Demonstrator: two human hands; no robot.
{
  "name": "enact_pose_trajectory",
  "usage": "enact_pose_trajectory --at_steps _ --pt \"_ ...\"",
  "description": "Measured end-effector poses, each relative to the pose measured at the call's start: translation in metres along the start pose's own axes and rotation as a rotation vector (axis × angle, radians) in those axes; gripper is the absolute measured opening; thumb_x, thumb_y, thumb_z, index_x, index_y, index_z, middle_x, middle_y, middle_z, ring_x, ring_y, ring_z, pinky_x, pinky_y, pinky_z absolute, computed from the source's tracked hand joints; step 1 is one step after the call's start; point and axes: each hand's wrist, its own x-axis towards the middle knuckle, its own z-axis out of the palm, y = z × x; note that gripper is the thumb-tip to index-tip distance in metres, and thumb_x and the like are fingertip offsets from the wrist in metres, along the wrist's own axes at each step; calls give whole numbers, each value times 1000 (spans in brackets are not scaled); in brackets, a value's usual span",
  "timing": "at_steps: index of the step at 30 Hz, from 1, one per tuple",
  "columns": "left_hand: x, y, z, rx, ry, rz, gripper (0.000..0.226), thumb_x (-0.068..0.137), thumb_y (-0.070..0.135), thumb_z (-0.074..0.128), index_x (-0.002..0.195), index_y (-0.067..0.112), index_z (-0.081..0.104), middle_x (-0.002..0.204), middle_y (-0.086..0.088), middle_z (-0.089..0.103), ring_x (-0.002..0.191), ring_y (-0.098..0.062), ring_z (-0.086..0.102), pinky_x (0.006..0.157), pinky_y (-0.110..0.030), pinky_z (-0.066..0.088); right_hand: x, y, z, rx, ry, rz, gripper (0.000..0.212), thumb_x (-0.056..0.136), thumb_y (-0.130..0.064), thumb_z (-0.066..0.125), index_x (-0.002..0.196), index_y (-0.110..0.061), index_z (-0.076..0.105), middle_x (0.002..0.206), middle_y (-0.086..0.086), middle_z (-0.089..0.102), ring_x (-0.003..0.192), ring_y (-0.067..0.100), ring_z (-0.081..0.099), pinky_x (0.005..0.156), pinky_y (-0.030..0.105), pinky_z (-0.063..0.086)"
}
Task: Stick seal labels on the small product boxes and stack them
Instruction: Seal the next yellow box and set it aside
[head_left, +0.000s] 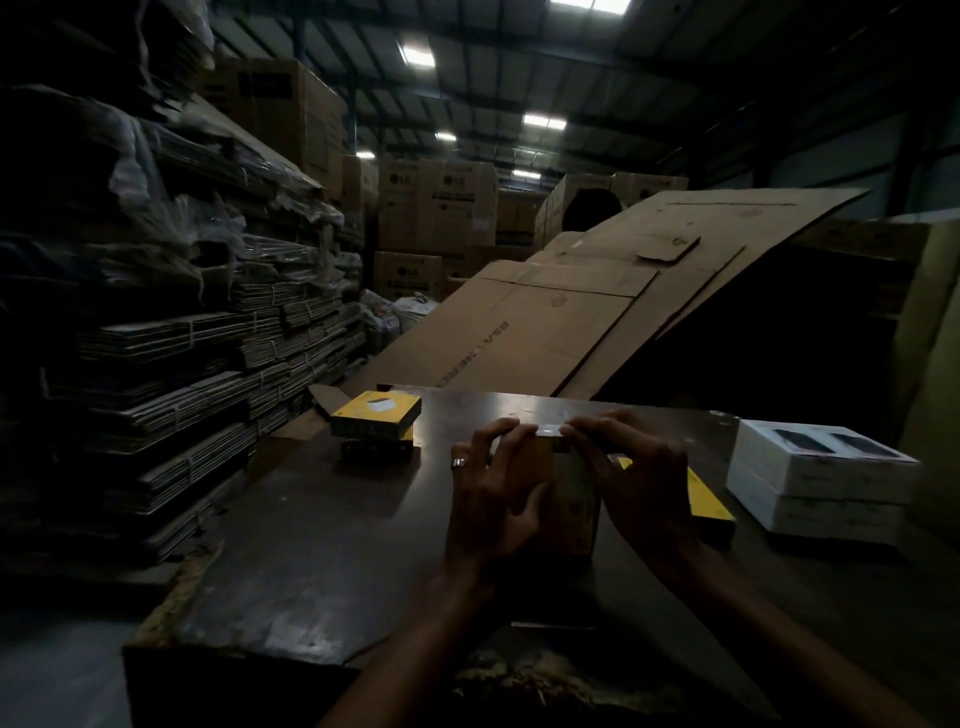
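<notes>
A small yellow product box (571, 499) stands on edge on the dark table (322, 540), held between both hands. My left hand (493, 488), with a ring on one finger, grips its left side with fingers curled over the top edge. My right hand (639, 478) grips the right side, its fingertips pressing a small shiny seal label (549, 430) on the box's top edge. A stack of two yellow boxes (376, 423) sits at the table's far left. Another yellow box (709, 501) lies flat behind my right hand, partly hidden.
White boxes (815, 480) are stacked at the table's right. Flattened cardboard sheets (566, 312) lean beyond the far edge. Bundled flat cartons (171, 364) pile high on the left. Large brown cartons (436, 208) fill the back. The table's near edge (249, 649) is worn.
</notes>
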Motion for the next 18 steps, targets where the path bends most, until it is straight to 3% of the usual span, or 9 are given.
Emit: enact_pose_trajectory --at_steps 3,6,10,18 --pt "0 -2 -1 12 3 13 74 75 15 80 141 26 48 145 5 43 128 -20 46 98 -6 32 1 5 4 -1 10 -20 11 85 -14 77 96 -12 78 93 1 69 84 7 66 74 6 45" --pt "-1 -2 -2 17 19 11 72 75 17 78 141 25 51 145 7 43 124 -22 48 99 -20 41 0 8 9 -24 28 -44 11 83 -12 79 94 -10 78 90 1 68 81 4 63 75 3 41" --pt "0 -1 -2 19 20 21 71 73 14 81 139 20 55 143 0 48 124 -22 51 99 -4 31 -6 10 16 -80 23 -91 14 84 -9 78 98 -9 76 92 3 67 83 0 57 74 3 41" --pt "0 2 -5 26 0 13 71 74 16 80 139 24 53 144 4 47 123 -20 49 85 3 32 -11 13 13 -56 -15 -145 17 86 -12 73 104 -9 74 100 3 64 92 -7 51 80 4 43"
